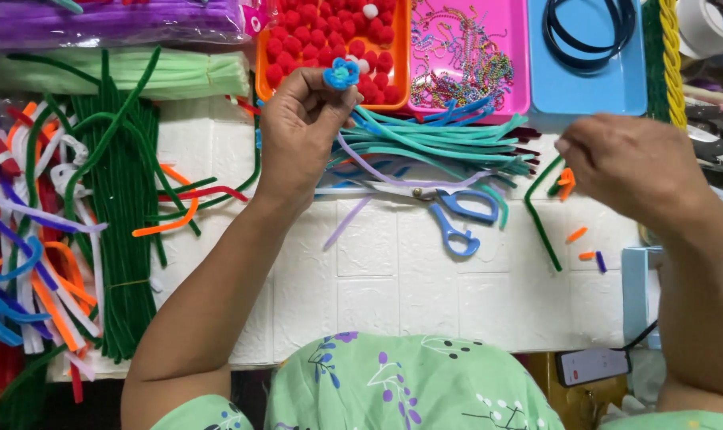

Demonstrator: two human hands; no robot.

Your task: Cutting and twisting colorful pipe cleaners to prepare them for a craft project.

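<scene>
— Left hand [298,131], upper centre of the frame, pinches a small blue pipe-cleaner flower [341,74] in its fingertips. The right hand [628,163]?

— Curled at the right; I can't tell if it holds anything.

— That flower could slip into the orange tray of red pompoms [337,44] just behind.

— Likely. The scissors [457,215] lie close; bare white tabletop [393,287] spreads lower centre.

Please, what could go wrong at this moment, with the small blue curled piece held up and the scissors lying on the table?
The left hand pinches the small blue coil only at the fingertips, above the orange tray of red pompoms; if it slips, it may fall among them. The scissors lie partly under loose pipe cleaners, so a reaching hand might touch the blades. The right hand hovers near small cut pieces by the table edge and might brush them off.
</scene>
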